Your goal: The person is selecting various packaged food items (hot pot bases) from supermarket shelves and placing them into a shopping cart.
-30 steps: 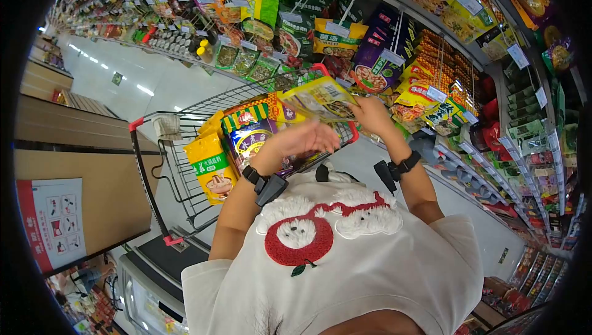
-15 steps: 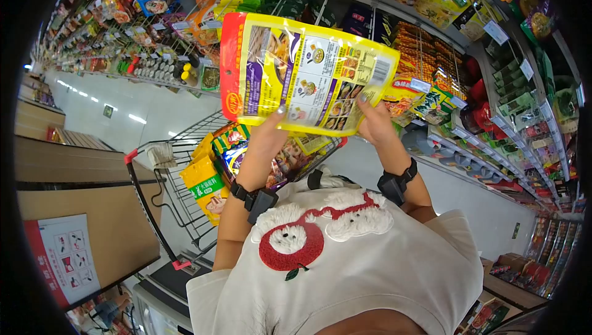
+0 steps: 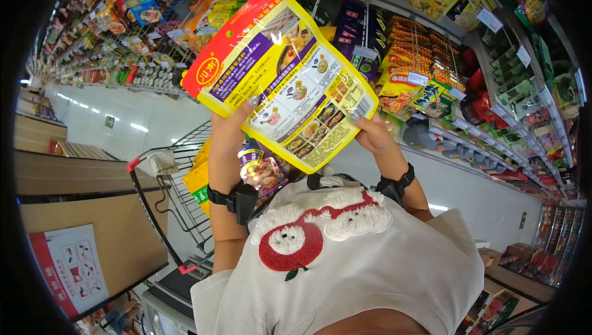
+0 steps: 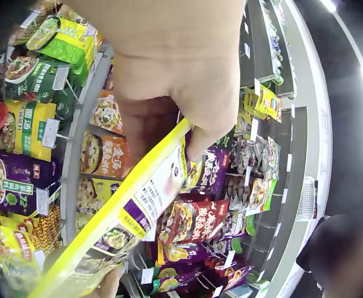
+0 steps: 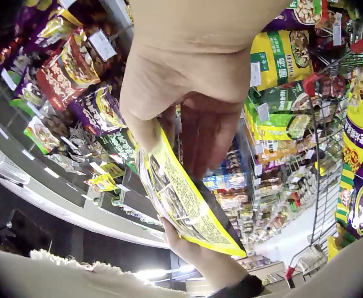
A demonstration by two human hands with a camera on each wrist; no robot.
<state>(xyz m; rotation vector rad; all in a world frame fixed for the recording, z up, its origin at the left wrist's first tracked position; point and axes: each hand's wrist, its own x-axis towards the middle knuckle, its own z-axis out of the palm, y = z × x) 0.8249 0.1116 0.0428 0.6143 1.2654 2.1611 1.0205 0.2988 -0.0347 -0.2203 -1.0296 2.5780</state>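
A yellow pouch with a red top band is held up before the chest, its printed text and small pictures facing the head camera, tilted with the red end at upper left. My left hand grips its lower left edge, thumb on the printed face. At the lower right corner my right hand pinches it, thumb in front. In the left wrist view the pouch runs edge-on from the left hand. The right wrist view shows the pouch between thumb and fingers of the right hand.
A wire shopping cart with red corners stands at the left, holding several packets, one of them yellow. Shelves of hanging packets curve across the front and right. A cardboard-coloured panel with a sign is at far left.
The left hand has joined the right on the pouch, which was raised from over the cart, turned to show its printed side, then tilted with its red end up and brought closer.
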